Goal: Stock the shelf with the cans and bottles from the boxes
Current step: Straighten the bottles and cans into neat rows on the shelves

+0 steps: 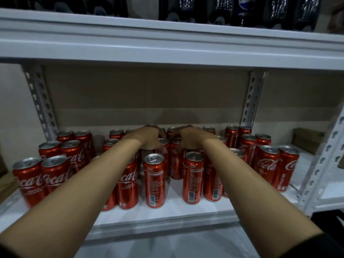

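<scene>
Cans [154, 180] stand upright in clusters on the white shelf [167, 207], labels mostly outward. Left hand [149, 139] and right hand [188, 139] each curl over a mid-row can, probably squaring the rows; the grips themselves cannot be told.

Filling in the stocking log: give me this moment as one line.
stage: placing | left hand: on red cans, mid-shelf | right hand: same | shelf: cans upright in clusters | grip: unclear
</scene>
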